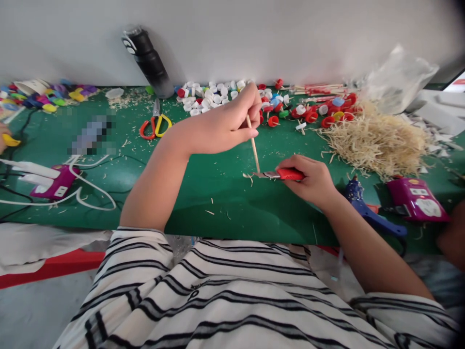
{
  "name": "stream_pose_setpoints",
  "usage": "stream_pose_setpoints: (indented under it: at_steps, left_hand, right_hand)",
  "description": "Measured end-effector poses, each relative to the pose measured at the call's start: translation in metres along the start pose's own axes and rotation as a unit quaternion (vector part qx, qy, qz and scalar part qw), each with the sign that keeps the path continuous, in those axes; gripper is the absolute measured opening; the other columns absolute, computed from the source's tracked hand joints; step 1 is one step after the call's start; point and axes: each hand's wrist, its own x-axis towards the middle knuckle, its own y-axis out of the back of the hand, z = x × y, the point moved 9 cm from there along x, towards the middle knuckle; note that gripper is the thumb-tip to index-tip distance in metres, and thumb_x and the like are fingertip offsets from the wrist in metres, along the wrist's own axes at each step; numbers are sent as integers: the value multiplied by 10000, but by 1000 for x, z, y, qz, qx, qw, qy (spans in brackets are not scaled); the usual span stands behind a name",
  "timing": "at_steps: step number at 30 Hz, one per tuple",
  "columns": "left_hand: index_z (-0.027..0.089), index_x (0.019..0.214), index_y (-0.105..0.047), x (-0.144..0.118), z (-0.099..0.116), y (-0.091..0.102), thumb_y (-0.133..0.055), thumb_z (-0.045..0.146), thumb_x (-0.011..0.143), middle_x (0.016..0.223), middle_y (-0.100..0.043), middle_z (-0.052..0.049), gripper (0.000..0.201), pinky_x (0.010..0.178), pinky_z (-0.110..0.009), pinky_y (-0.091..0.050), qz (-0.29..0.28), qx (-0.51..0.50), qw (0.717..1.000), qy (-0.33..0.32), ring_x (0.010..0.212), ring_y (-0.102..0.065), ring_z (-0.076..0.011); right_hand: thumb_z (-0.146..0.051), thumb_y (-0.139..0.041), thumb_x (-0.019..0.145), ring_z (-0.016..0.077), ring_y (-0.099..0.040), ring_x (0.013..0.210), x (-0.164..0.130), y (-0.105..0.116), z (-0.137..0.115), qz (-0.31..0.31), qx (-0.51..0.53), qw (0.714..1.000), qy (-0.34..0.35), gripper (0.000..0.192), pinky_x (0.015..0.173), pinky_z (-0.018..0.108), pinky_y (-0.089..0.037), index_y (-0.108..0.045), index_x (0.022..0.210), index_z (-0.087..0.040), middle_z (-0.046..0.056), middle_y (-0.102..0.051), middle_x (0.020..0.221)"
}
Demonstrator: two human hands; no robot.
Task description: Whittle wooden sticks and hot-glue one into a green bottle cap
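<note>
My left hand [244, 114] is closed round the upper part of a thin wooden stick [255, 154], which slants down toward the green tabletop. In my right hand [310, 180] is a utility knife [290, 174] with a red handle, its blade out to the left. The blade meets the stick near its lower end, where pale curled shavings [248, 178] cling or lie. Behind my left hand spreads a pile of white bottle caps [209, 97]. Red caps with sticks in them [308, 115] lie to the right of it.
Scissors [156, 123] and a black bottle [147, 60] stand left of centre. A heap of wood shavings [381, 138], a blue glue gun [370, 208] and a purple power strip [417, 198] are at right. White cables run from another purple power strip [60, 182] at left.
</note>
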Motion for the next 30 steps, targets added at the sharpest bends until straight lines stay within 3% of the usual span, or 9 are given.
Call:
stream_pose_setpoints:
  at_steps: [5, 10, 12, 21, 30]
  left_hand:
    - [272, 940, -424, 2, 13, -15, -740, 331, 917, 988, -608, -55, 322, 775, -382, -489, -7, -33, 999, -13, 896, -634, -212]
    - [261, 934, -481, 5, 12, -18, -774, 344, 902, 995, -635, -53, 306, 800, -385, -533, 8, -35, 999, -6, 951, -679, -222]
    - [254, 929, -510, 5, 13, -17, -789, 331, 887, 994, -651, -50, 292, 825, -384, -549, 12, -37, 999, -5, 968, -694, -220]
    - [214, 868, -672, -1, 8, 9, -803, 297, 846, 931, -722, -54, 157, 840, -382, -566, 47, -27, 998, 20, 895, -703, -204]
    - [193, 842, -758, 3, -13, 16, -833, 281, 817, 837, -757, -51, 118, 776, -337, -558, 55, 29, 995, 73, 830, -705, -194]
  right_hand:
    - [-256, -697, 868, 191, -727, 766, 0, -8, 0, -31, 34, 999, -10, 470, 711, 322, -556, -732, 1337, -234, 48, -824, 1018]
    - [-320, -679, 923, 173, -684, 708, 1, -16, -1, -64, 40, 997, -1, 159, 673, 303, -509, -767, 1021, -232, 38, -790, 886]
    - [-325, -670, 923, 168, -660, 673, 1, -16, -1, -67, 29, 997, -3, 123, 643, 296, -486, -745, 947, -231, 28, -766, 824]
    - [-317, -627, 938, 196, -707, 724, -2, -13, 5, -28, -52, 998, -2, 146, 669, 320, -513, -740, 954, -227, 57, -796, 877]
    - [-310, -622, 931, 250, -767, 827, -5, -12, 12, -10, -129, 992, -9, 184, 683, 352, -529, -779, 1004, -250, 71, -832, 949]
